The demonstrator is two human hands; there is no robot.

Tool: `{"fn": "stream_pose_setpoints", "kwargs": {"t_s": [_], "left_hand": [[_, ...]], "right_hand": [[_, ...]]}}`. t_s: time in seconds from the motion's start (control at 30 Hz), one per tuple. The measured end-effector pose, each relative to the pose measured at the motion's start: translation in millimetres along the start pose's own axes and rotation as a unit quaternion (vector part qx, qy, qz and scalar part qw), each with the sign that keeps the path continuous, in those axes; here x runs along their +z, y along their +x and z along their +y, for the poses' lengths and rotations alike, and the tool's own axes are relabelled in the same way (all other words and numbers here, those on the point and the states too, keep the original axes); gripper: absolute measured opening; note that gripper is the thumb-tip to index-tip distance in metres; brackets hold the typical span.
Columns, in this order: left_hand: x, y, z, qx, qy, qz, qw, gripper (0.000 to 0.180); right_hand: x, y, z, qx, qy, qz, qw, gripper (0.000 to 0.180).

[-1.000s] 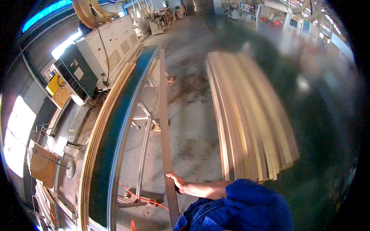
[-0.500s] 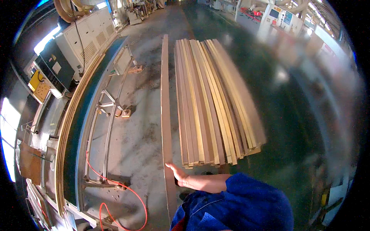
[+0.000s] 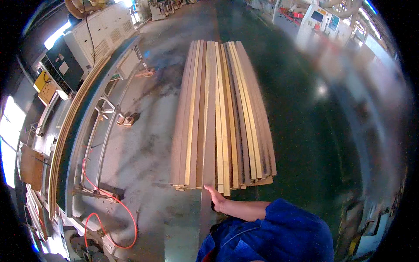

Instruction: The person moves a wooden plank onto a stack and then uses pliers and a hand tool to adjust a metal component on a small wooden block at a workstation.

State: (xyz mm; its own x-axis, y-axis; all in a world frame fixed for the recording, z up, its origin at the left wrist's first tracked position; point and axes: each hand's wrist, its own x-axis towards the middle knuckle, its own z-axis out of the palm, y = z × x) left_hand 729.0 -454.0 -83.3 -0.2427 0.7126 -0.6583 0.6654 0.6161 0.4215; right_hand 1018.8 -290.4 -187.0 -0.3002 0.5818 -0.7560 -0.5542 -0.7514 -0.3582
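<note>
My right hand [image 3: 215, 199] grips a long, narrow brown board [image 3: 206, 220] near its close end, with the thumb on the upper face and the fingers hidden beneath. The board stretches forward above the stack of long strips [image 3: 258, 135]; whether it touches them I cannot tell. Brown and pale yellow strips lie side by side in that stack, their near ends uneven. A blue sleeve [image 3: 297, 227] covers my right upper arm, and the forearm is bare. My left hand is out of view.
To the left runs a long conveyor [image 3: 72, 146] on a metal frame, with thin boards [image 3: 61, 144] along its far-left edge. An orange-red hose [image 3: 136, 229] loops over the floor beside it. Machine cabinets [image 3: 98, 37] stand at the back left, and a white control unit [image 3: 321, 22] at the back right.
The held board has moved right, from beside the stack to over it, with my right hand still gripping it. The view has shifted, so the stack sits further left.
</note>
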Motion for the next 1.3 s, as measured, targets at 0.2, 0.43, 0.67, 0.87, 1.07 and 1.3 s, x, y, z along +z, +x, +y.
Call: {"fn": "stream_pose_setpoints", "kwargs": {"t_s": [0.2, 0.43, 0.67, 0.87, 1.07, 1.3], "left_hand": [[95, -22, 6, -0.008, -0.038, -0.033, 0.999, 0.057], [188, -56, 40, -0.081, -0.083, -0.066, 0.991, 0.058], [258, -63, 87, -0.183, -0.124, -0.119, 0.968, 0.059], [300, -72, 125, -0.249, -0.165, -0.165, 0.94, 0.059], [325, 17, 155, -0.274, -0.177, -0.236, 0.915, 0.049], [376, 172, 188, -0.206, -0.184, -0.212, 0.937, 0.09]], "right_hand": [[-113, -14, -38, -0.005, -0.044, 0.028, 0.999, 0.065], [-182, -14, -102, -0.01, -0.067, 0.073, 0.995, 0.082], [-207, 49, -199, -0.005, -0.157, 0.154, 0.975, 0.095], [-196, 129, -302, -0.007, -0.155, 0.067, 0.986, 0.099], [-225, 247, -379, -0.085, -0.146, 0.099, 0.981, 0.106], [-241, 238, -312, 0.0, -0.29, 0.109, 0.951, 0.113]]}}
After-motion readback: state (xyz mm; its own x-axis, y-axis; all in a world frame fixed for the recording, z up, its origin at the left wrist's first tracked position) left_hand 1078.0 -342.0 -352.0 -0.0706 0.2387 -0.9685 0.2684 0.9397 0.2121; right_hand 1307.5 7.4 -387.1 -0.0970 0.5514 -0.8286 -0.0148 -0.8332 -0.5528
